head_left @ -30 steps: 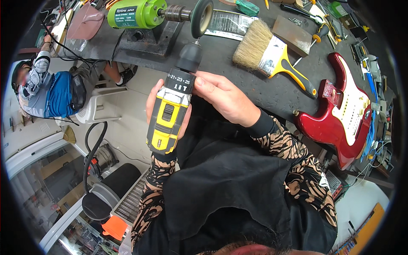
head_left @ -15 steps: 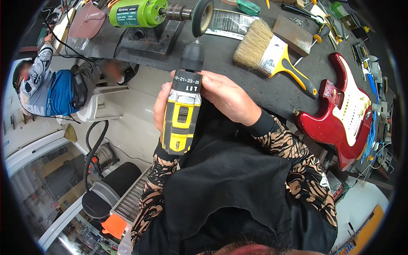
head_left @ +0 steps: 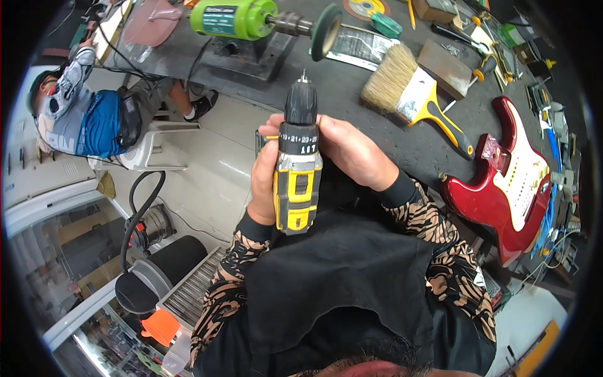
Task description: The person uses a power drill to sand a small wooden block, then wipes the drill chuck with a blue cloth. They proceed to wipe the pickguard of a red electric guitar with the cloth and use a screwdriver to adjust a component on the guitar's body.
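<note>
Both hands cradle a yellow and black cordless drill (head_left: 298,188), its chuck (head_left: 301,103) pointing away from me toward the bench. A short metal tip (head_left: 304,76) shows at the mouth of the chuck. My left hand (head_left: 264,179) is closed along the drill's left side, fingertips by the numbered collar. My right hand (head_left: 359,154) wraps the other side, thumb beside the collar, its remaining fingers mostly hidden. Below the body, the drill's handle is out of sight. Just beyond the chuck, apart from it, is the dark wheel (head_left: 326,32) of a green bench grinder (head_left: 233,19).
On the dark bench (head_left: 342,85) lie a wide paintbrush (head_left: 418,94), a metal block (head_left: 443,68) and several hand tools. A red electric guitar body (head_left: 480,201) rests at the right edge. At left, a person (head_left: 94,122) sits on a white chair (head_left: 154,147) near a vacuum hose (head_left: 139,220).
My view has shifted, so the bench things sit further right. The drill has come back a little from the grinder wheel, and more of my left hand shows beside it.
</note>
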`<state>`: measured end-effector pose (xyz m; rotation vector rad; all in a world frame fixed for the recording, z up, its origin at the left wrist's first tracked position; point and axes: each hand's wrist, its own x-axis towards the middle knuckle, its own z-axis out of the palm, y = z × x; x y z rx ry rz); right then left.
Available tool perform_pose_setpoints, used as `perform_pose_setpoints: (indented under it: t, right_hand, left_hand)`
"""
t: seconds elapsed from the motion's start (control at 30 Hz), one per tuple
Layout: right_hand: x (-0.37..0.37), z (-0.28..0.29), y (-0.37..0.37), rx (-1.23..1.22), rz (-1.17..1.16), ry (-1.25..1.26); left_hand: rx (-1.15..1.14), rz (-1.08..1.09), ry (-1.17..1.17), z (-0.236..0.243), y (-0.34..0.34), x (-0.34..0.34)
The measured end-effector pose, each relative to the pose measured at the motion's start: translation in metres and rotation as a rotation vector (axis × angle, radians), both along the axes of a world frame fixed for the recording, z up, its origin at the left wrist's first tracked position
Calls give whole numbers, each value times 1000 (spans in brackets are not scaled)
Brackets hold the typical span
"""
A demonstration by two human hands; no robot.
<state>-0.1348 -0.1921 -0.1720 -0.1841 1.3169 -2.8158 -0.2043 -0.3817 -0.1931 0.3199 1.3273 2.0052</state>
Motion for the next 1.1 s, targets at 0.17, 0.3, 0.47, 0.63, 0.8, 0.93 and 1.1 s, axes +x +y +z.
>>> perform_pose_setpoints:
  t: [0.17, 0.3, 0.47, 0.63, 0.8, 0.93, 1.1]
  right_hand:
    - [-47, 34, -26, 604, -331, -46]
    - [-115, 43, -49, 1614, -745, 193]
    - [-141, 48, -53, 1907, -756, 150]
    - [-140, 41, -53, 1863, -799, 153]
    - [-139, 39, -54, 1797, -813, 149]
    - [-138, 37, -54, 1729, -796, 146]
    - [-132, 35, -54, 1705, -821, 175]
  left_hand:
    - [-2, 451, 777, -34, -29, -7]
    - [-377, 792, 1330, -19, -41, -10]
    - [-416, 831, 1215, -7, -60, -7]
    - [-399, 813, 1307, -15, -65, -5]
    - [-449, 795, 1389, -18, -68, -3]
    - [-332, 742, 1351, -22, -67, -7]
    - [-489, 770, 1412, -21, -67, -8]
